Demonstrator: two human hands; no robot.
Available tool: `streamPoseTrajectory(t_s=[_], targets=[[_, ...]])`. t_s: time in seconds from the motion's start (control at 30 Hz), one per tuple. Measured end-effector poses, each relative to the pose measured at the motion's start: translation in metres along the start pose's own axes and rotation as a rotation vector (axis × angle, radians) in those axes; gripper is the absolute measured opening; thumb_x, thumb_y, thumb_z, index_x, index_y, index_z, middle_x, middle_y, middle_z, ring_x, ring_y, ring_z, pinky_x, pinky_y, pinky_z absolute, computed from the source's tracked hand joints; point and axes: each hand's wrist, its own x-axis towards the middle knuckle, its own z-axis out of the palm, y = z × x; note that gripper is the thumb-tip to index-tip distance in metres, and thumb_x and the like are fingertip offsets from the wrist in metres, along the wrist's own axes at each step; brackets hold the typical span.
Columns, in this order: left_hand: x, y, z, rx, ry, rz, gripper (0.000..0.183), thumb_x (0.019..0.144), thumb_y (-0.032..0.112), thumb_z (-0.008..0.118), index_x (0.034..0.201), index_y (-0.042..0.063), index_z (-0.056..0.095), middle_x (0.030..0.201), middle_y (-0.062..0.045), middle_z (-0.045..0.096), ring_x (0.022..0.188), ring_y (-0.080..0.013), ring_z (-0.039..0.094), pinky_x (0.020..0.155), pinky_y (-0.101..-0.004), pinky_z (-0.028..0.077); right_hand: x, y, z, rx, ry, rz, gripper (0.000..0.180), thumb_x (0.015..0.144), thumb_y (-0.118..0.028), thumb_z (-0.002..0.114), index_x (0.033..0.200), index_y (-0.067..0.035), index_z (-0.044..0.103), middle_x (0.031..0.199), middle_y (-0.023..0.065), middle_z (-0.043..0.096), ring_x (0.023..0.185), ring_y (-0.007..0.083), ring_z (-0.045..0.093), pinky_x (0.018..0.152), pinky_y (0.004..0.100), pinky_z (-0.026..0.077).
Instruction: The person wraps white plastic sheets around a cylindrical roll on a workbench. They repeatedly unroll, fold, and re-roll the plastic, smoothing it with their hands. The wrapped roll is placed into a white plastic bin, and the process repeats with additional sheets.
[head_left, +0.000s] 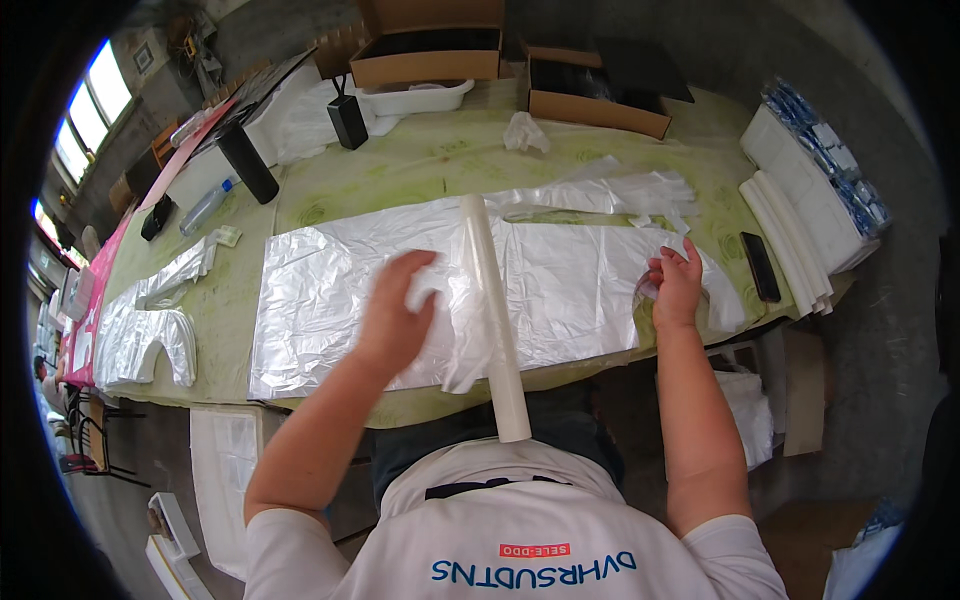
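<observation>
A large sheet of shiny, translucent plastic film (322, 307) lies spread on the table, shaped like an apron or gown with neck and sleeve parts at the right. Across its middle rests a long pale roll or tube (491, 315), its near end past the table edge. My left hand (401, 307), slightly blurred, hovers over the film left of the tube, fingers apart. My right hand (675, 281) is at the film's right-hand cutout with curled fingers; whether it pinches the film cannot be told.
A folded plastic piece (169, 330) lies at the left. Beyond are a black cylinder (247, 161), a plastic bottle (206, 208), a black box-shaped device (347, 120) and cardboard boxes (600, 112). At the right are a phone (760, 266), white rolls (784, 240) and a stack with blue packets (810, 187).
</observation>
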Motion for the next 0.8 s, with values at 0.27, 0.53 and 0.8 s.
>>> streamPoseTrajectory(t_s=[0.27,0.53,0.8], targets=[[-0.026,-0.006,0.045,0.179,-0.211,0.019,0.051,0.087,0.012,0.068,0.137,0.002,0.057,0.138,-0.021,0.059,0.132,-0.0382,0.053,0.113,-0.0469,0.041,-0.075,0.004,0.008,-0.186,-0.287,-0.275,0.029,0.097,0.004,0.056,0.126,-0.001,0.058,0.11,0.0055,0.063,0.099,0.0122,0.06,0.096,0.0262,0.047],[0.029,-0.042,0.003,-0.269,-0.268,-0.761,0.023,0.094,0.018,0.065,0.112,0.003,0.069,0.099,-0.009,0.072,0.083,-0.0203,0.066,0.074,-0.0351,0.055,-0.174,-0.022,0.034,-0.319,-0.473,-0.538,0.022,0.092,0.011,0.06,0.109,-0.001,0.064,0.107,0.0113,0.066,0.097,0.02,0.064,0.087,0.0276,0.05],[0.025,-0.019,0.045,0.04,0.161,-0.333,0.027,0.086,0.01,0.073,0.111,0.006,0.062,0.117,-0.016,0.061,0.117,-0.0389,0.054,0.105,-0.0492,0.041,-0.187,-0.04,0.058,-0.315,-0.606,-0.58,0.026,0.086,0.016,0.061,0.106,-0.001,0.066,0.105,0.0117,0.067,0.094,0.0212,0.063,0.081,0.0307,0.052]])
